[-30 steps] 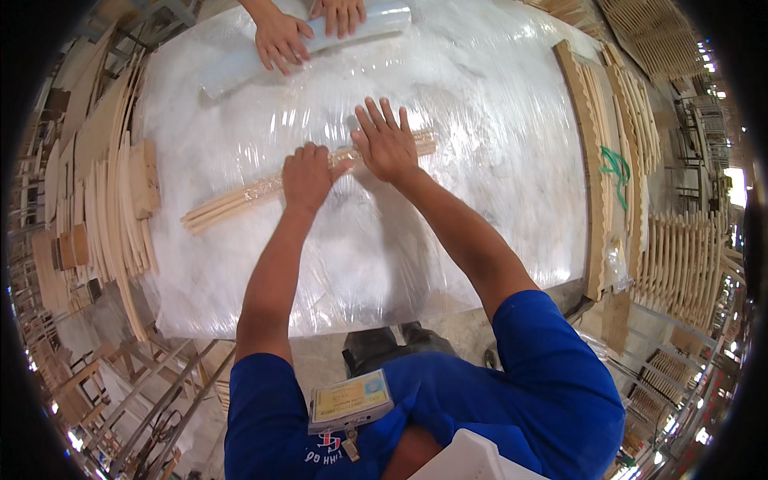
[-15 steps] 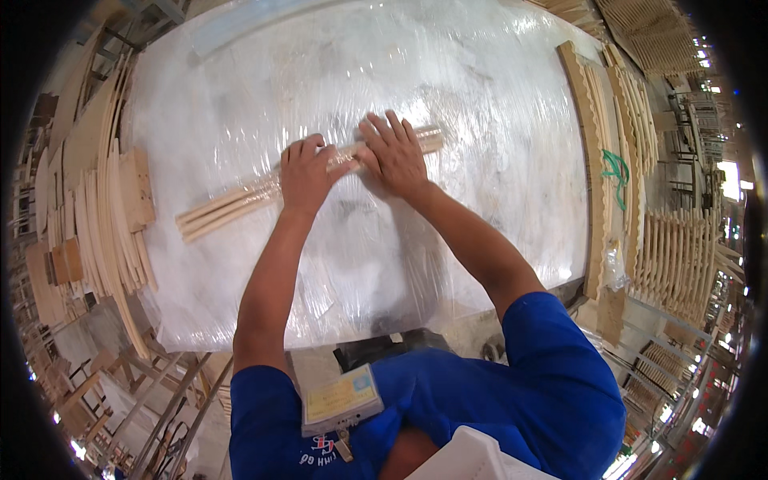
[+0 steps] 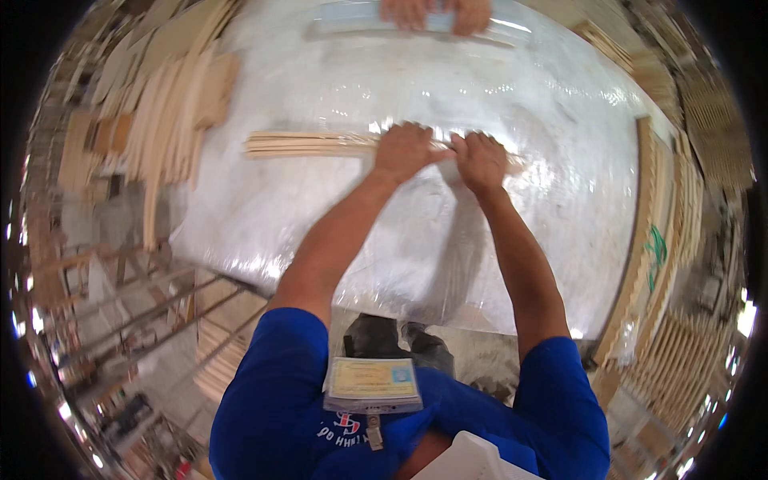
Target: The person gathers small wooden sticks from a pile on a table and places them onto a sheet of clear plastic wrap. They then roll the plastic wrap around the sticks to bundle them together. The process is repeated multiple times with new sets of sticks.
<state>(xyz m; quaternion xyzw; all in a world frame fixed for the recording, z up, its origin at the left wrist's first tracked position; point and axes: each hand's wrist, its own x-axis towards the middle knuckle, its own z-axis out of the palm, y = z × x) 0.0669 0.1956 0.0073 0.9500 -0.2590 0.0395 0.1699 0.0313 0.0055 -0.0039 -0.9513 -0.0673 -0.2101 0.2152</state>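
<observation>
A bundle of thin, pale wooden strips [image 3: 308,144] lies across the plastic-covered table [image 3: 344,80]. Around its middle and right part it shines, as though wrapped in clear film. My left hand [image 3: 404,152] is closed over the middle of the bundle, thumb pointing right. Close beside it, my right hand [image 3: 482,162] curls over the bundle near its right end, which shows blurred past the fingers. The hands hide the strips beneath them. To the left, the bare ends of the strips fan slightly apart.
At the table's far edge, another person's hands [image 3: 436,14] rest over a pale blue film-like piece [image 3: 344,20]. Wooden strips [image 3: 164,112] are stacked at the left. Wavy-edged boards [image 3: 636,232] with a green cord [image 3: 656,250] line the right side.
My view has shifted, and the bundle now lies nearly level across it. My right hand's spread fingers have curled in over the bundle. Another person's hands have come into view at the far edge.
</observation>
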